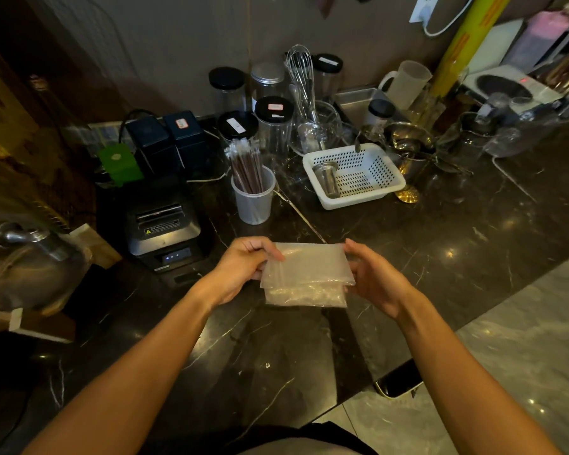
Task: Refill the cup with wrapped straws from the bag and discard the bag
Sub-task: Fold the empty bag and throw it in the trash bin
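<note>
Bag [306, 277], clear plastic and folded flat, hangs between the two hands above the dark marble surface [440, 251]. The left hand [243, 267] pinches its upper left corner between thumb and fingers; the right hand [372, 274] grips the upper right edge the same way. Beyond the left hand stands the translucent cup [253, 198], filled with wrapped straws [247, 169]. Farther out past the right hand sits a white perforated basket [355, 174].

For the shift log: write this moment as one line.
stage: bag folding | left hand: holds bag | right hand: holds bag | cup: straws in, on counter
</note>
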A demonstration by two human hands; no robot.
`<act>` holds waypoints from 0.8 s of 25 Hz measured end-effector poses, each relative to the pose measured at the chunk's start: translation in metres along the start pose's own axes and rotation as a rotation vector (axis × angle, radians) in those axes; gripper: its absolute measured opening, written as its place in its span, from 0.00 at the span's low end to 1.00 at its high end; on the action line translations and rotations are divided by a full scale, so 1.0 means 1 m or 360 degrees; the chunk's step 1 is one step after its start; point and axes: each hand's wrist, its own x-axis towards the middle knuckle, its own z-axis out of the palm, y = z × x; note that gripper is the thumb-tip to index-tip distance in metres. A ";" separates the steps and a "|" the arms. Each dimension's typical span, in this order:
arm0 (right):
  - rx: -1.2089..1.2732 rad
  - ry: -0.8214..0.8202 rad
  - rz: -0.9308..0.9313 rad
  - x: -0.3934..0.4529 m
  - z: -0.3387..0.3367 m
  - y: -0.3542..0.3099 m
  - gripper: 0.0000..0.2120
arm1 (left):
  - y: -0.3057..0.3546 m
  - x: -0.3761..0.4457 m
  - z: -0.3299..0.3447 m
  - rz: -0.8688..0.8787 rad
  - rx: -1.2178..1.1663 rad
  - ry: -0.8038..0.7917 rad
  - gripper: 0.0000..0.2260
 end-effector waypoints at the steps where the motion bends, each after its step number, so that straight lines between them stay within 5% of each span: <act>1: -0.0058 -0.0029 0.0046 -0.001 -0.002 0.003 0.18 | 0.000 0.001 0.003 0.0012 0.0017 0.0020 0.18; 7: -0.0035 0.0048 -0.0024 -0.015 -0.013 0.024 0.08 | -0.002 0.007 0.017 0.0010 0.0043 -0.0041 0.15; 10: 0.0051 0.0261 -0.0101 -0.025 -0.019 0.031 0.19 | -0.011 0.012 0.026 -0.0299 -0.0250 -0.0202 0.23; 12: 0.0038 0.0359 -0.0170 -0.034 -0.024 0.039 0.17 | -0.018 0.015 0.034 -0.0450 -0.0172 -0.0375 0.27; 15: 0.0020 0.0529 -0.0239 -0.051 -0.036 0.055 0.05 | -0.031 0.014 0.054 -0.0485 0.0121 -0.0584 0.21; 20: 0.0210 0.0794 -0.0240 -0.090 -0.062 0.083 0.04 | -0.043 0.024 0.099 -0.0286 0.0420 -0.0662 0.09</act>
